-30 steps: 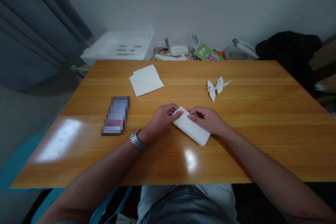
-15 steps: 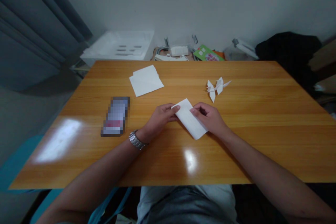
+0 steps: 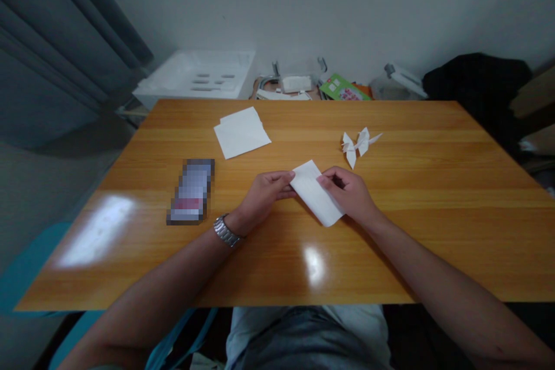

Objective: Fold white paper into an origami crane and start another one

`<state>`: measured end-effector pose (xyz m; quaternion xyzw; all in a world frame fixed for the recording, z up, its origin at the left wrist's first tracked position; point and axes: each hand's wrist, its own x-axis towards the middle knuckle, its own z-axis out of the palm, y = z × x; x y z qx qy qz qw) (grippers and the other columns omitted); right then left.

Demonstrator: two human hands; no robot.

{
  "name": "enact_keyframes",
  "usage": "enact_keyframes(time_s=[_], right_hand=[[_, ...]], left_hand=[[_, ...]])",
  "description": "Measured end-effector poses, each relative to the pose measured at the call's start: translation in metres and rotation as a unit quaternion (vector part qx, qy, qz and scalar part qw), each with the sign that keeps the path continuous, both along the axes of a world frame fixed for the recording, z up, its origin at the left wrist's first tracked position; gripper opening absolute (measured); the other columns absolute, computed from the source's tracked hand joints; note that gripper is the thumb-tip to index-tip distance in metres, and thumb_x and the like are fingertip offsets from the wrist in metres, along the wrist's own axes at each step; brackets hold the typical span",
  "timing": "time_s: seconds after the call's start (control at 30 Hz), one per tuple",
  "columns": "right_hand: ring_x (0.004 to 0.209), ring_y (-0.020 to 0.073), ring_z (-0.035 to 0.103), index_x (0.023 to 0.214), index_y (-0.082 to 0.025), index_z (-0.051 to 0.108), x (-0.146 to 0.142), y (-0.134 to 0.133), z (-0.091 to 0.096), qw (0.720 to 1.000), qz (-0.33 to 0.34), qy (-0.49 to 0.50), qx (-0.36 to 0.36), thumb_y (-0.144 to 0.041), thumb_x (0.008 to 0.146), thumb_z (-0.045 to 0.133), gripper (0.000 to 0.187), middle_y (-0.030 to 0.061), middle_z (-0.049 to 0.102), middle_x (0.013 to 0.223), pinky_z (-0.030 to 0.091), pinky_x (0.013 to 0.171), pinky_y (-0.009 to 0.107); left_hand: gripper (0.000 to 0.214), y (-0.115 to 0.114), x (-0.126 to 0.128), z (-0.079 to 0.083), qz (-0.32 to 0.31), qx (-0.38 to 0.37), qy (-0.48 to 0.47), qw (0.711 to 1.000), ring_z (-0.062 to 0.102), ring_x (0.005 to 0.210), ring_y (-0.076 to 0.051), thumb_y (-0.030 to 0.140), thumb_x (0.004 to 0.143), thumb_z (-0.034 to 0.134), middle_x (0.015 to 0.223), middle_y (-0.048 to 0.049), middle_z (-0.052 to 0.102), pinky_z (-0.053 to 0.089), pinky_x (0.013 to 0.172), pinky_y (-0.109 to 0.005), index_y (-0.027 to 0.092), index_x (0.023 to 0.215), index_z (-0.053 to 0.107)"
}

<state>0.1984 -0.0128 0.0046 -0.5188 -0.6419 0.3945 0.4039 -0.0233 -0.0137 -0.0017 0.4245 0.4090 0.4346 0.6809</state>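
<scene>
Paper [image 3: 319,196] was in front of the person, over the near-middle of the table [image 3: 264,269], long side slanting toward the body; couldn't tell if its low corner touched the wood. Looked like 1 folded sheet being held and squared up. To do that well, edges probably wanted lining up at the corners before any crease got pressed, with light pressure, since thin paper would likely slip or wrinkle; 1 hand pinning the layers while the other worked the fold seemed best. Left hand [image 3: 265,192] sat at the upper left edge, grip pinching the paper, thumb on top, fingers reaching under. Right hand [image 3: 352,193] was on the right edge, grip pinching too, thumb flat on the upper face, other fingers curled behind, tips partly hidden. Left wrist, with watch [image 3: 226,231], looked fairly straight; both forearms angled inward from the near side, hands apart with paper between. Loose sheets [image 3: 241,134] and origami [image 3: 362,141] lay farther back, clear of both hands.
</scene>
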Motion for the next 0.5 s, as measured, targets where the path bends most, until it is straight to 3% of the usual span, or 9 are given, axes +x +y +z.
enact_keyframes(time_s=[0.23, 0.4, 0.5], right_hand=[[0.067, 0.0162, 0.058, 0.084, -0.020, 0.069, -0.0009, -0.0001, -0.0017, 1.000, 0.003, 0.001, 0.012, -0.043, 0.092, 0.066, 0.024, 0.0020, 0.068, 0.076, 0.044, 0.061, 0.029], [0.064, 0.0154, 0.055, 0.083, -0.020, 0.068, 0.0049, 0.0037, -0.0049, 1.000, -0.007, 0.018, 0.019, -0.046, 0.092, 0.066, 0.028, 0.0013, 0.067, 0.074, 0.042, 0.060, 0.029], [0.063, 0.0157, 0.054, 0.082, -0.021, 0.067, 0.0085, 0.0061, -0.0036, 0.999, -0.027, 0.014, 0.022, -0.050, 0.092, 0.066, 0.031, 0.0014, 0.066, 0.072, 0.042, 0.058, 0.029]], left_hand=[[0.044, 0.0001, -0.0008, 0.0019, 0.004, 0.031, 0.034, 0.999, 0.076, 0.092, -0.021, 0.053, 0.088, 0.075, 0.104, -0.0135, 0.079, 0.063, 0.093, -0.037, 0.011, 0.098, 0.078], [0.045, -0.0002, -0.0028, 0.0023, -0.039, 0.049, 0.010, 0.998, 0.076, 0.100, -0.021, 0.052, 0.093, 0.070, 0.112, -0.0155, 0.078, 0.060, 0.099, -0.038, 0.011, 0.109, 0.077], [0.045, 0.0001, -0.0045, 0.0028, -0.023, 0.045, 0.025, 0.998, 0.077, 0.098, -0.020, 0.052, 0.092, 0.071, 0.111, -0.0151, 0.078, 0.061, 0.097, -0.036, 0.013, 0.112, 0.076]])
